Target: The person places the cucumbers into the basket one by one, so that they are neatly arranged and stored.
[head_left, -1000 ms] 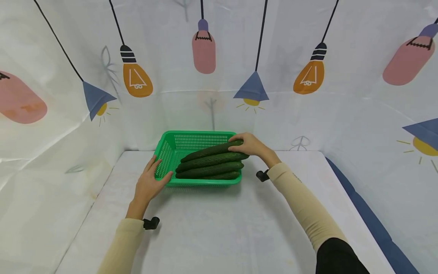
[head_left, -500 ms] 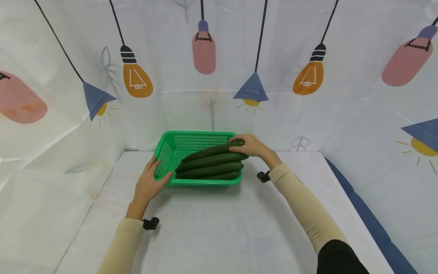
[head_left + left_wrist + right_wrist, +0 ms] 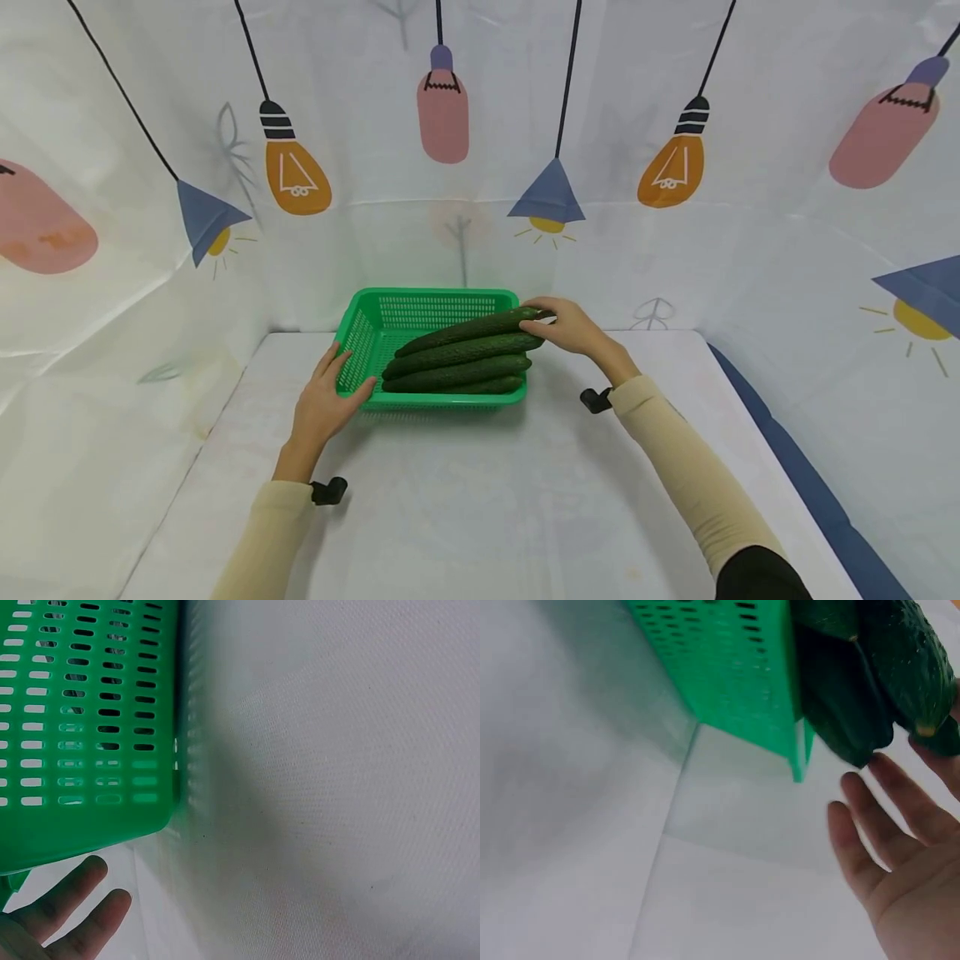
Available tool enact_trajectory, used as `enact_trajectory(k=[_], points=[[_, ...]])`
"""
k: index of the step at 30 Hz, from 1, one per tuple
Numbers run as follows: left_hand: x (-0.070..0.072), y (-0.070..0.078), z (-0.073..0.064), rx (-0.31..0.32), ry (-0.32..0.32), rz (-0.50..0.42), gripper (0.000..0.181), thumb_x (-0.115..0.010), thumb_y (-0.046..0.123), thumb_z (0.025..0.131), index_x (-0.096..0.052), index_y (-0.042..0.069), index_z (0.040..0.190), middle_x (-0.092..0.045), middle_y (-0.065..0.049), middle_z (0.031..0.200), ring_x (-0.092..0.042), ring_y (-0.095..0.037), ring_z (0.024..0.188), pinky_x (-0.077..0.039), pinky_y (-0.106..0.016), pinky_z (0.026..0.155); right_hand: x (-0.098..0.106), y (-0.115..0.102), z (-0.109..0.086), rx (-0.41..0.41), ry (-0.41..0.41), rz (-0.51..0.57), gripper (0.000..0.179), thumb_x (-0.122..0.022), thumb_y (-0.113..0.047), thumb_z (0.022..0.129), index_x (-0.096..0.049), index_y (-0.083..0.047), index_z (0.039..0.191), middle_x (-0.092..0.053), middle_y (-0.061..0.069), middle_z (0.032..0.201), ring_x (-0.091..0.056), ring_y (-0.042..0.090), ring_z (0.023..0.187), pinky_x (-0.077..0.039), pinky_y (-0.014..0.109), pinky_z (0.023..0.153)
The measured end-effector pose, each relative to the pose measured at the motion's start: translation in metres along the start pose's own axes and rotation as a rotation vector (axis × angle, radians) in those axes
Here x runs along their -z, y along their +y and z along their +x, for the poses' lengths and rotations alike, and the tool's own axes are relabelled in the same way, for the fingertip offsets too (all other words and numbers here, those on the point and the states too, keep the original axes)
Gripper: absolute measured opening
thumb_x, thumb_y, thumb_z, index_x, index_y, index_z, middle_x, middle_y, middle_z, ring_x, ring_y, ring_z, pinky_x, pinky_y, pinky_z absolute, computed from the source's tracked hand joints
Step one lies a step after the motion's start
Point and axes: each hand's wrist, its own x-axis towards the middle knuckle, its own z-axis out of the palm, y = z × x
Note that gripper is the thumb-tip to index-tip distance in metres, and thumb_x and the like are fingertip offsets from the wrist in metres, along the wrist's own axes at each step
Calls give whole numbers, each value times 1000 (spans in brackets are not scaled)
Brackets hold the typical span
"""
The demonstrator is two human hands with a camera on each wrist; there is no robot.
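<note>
Several dark green cucumbers (image 3: 461, 350) lie side by side in a green plastic basket (image 3: 438, 400), their right ends reaching over its right rim. My left hand (image 3: 322, 407) is at the basket's front left corner, thumb along the front rim and fingers spread by the left side. In the left wrist view two of its fingers (image 3: 97, 919) stretch out straight under the rim. Around the right end of the rearmost cucumber (image 3: 480, 327) is my right hand (image 3: 567, 325), fingers behind and thumb in front. The right wrist view shows three of its fingers (image 3: 881, 825) spread loosely below the cucumber ends.
A white-covered table (image 3: 465, 500) carries the basket close to the back wall (image 3: 465, 242), a white sheet printed with lamps and bulbs. Blue cloth (image 3: 780, 442) runs along the table's right side. A small black camera (image 3: 330, 491) sits on the left wrist, another black camera (image 3: 596, 401) on the right.
My right hand has slid to the right along the rearmost cucumber toward its tip, while the cucumbers stay in place. My left hand and the basket hold still.
</note>
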Motion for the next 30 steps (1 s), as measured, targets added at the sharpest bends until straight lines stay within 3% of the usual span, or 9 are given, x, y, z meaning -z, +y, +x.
enact_trajectory(k=[12, 22, 26, 30], points=[[-2, 5, -1, -11, 19, -11, 76, -65, 53, 95, -48, 8, 153, -30, -13, 169, -42, -47, 145, -45, -69, 103, 13, 35, -51, -22, 169, 35, 36, -66, -29, 103, -68, -6, 130, -69, 16, 131, -67, 35, 119, -56, 52, 98], [3, 2, -7, -11, 28, -14, 76, -66, 54, 95, -49, 8, 153, -29, -12, 169, -43, -48, 144, -45, -69, 102, 24, 66, -92, -116, 221, 17, 35, -64, -29, 104, -69, -5, 129, -71, 18, 127, -67, 40, 118, -56, 56, 93], [9, -2, -5, -8, -16, -28, 79, -64, 55, 96, -43, 7, 156, -26, -13, 170, -38, -48, 147, -41, -70, 106, 30, 75, -103, -151, 214, -16, 39, -62, -31, 104, -67, -4, 132, -70, 19, 127, -66, 41, 117, -56, 57, 93], [19, -11, -1, 3, -72, -148, 83, -61, 49, 100, -27, 7, 163, -20, -19, 171, -25, -48, 153, -27, -71, 116, 38, 82, -111, -173, 227, -57, 40, -62, -31, 104, -66, -4, 133, -70, 21, 127, -65, 42, 116, -55, 59, 92]])
